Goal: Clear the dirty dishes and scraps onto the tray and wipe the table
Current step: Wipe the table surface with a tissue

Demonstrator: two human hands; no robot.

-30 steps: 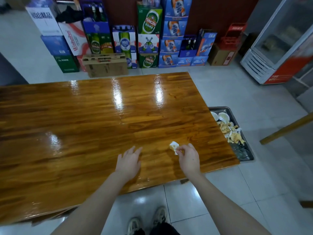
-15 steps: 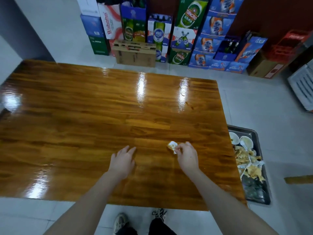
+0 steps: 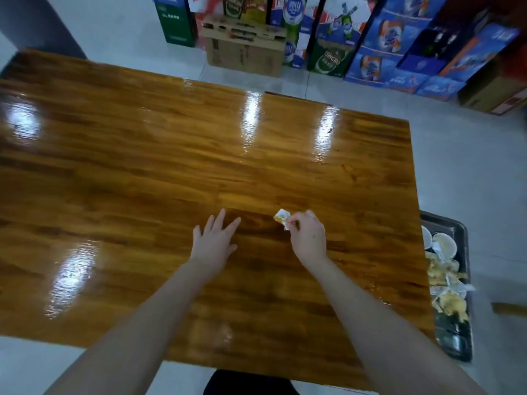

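Observation:
A glossy wooden table [image 3: 142, 172] fills most of the view. My right hand [image 3: 309, 238] pinches a small crumpled, stained white tissue [image 3: 282, 218] against the tabletop near the right side. Left of it, my left hand [image 3: 214, 242] lies flat on the wood with fingers spread and nothing in it. On the floor beyond the table's right edge sits a dark metal tray [image 3: 460, 232] holding small white bowls [image 3: 443, 243], yellowish scraps [image 3: 453, 305] and crumpled paper.
Stacked beer cartons [image 3: 379, 38] and a brown cardboard box [image 3: 245, 49] line the far wall. Pale tiled floor [image 3: 470, 166] surrounds the table. A wooden bar [image 3: 510, 309] pokes in at the right edge. My legs show under the near table edge.
The view has swung left and tilted down over the table. Both hands keep about the same pose, the right still on the tissue.

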